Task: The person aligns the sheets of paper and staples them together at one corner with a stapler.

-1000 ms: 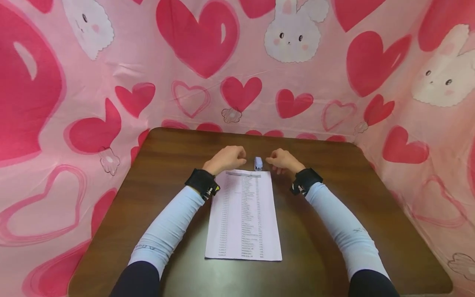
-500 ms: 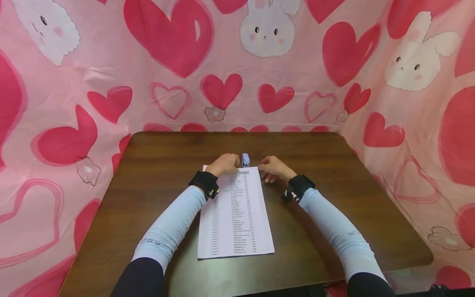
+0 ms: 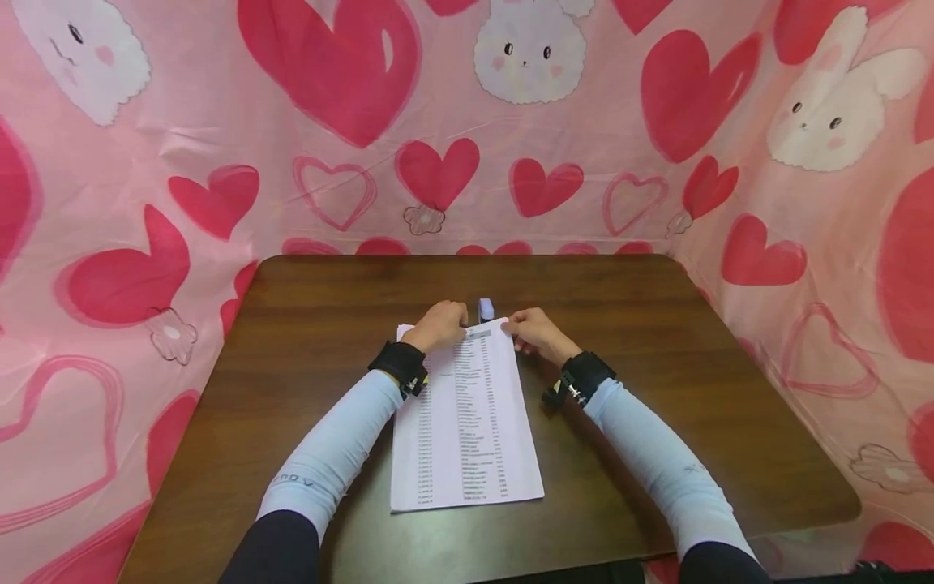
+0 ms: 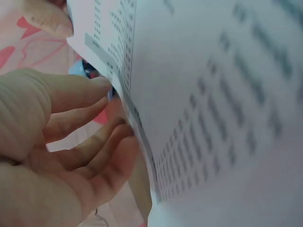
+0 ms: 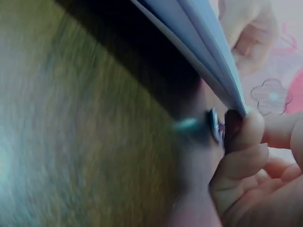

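Note:
A stack of printed paper sheets (image 3: 467, 430) lies on the table, its top edge lifted a little. At that top edge is my left hand (image 3: 439, 326), thumb and curled fingers on the sheets' edge; in the left wrist view the thumb (image 4: 78, 92) meets the bent edge and some fingertips are partly hidden. My right hand (image 3: 538, 334) pinches the top right corner; the right wrist view shows the thumb and finger (image 5: 248, 135) closed on several layered sheets (image 5: 208, 42). A small lavender stapler (image 3: 486, 309) stands just beyond the top edge, between both hands.
The brown wooden table (image 3: 620, 324) has rounded far corners. A pink cloth (image 3: 321, 195) with hearts and rabbits hangs behind and at the sides. Under the near edge, a dark object (image 3: 627, 571) shows at the bottom of the head view.
The head view has shifted. Both hands have come from beside the stapler to the stack's top edge. The right hand has taken the corner, and the top edge has risen slightly.

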A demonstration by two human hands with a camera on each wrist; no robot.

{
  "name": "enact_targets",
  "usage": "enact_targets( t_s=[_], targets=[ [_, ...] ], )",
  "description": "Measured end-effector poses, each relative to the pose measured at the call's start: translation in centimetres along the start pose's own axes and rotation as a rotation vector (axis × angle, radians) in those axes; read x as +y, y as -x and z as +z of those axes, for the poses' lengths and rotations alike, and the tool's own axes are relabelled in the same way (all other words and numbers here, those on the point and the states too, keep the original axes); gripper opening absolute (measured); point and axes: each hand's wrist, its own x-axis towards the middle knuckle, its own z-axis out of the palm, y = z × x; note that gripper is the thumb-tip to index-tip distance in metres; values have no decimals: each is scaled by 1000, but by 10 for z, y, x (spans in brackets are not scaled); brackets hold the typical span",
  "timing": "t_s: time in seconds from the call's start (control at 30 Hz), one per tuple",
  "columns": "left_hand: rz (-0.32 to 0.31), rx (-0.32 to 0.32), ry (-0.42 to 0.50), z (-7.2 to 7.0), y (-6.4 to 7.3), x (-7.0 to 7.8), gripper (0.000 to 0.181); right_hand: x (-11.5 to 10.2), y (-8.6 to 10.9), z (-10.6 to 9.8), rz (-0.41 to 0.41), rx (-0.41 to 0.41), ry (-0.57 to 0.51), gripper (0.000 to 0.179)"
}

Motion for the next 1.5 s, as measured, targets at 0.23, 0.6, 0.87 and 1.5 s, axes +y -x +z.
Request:
enact_targets(
  t_s=[0.23,0.6,0.87,1.5],
  targets=[
    [-6,-35,183,-17,0,-11,35,-4,7,10,-117,-9,-99,23],
    [76,-86,240,-3,-1,-27,18,11,0,21,-20,23,-179,30],
    [81,-68,201,-3,-9,-31,18,5,-11,23,-43,34,-84,33],
    [101,110,230,-52,-22,-4,24,-35,-24,-24,-107,-164,311,22]
  ],
)
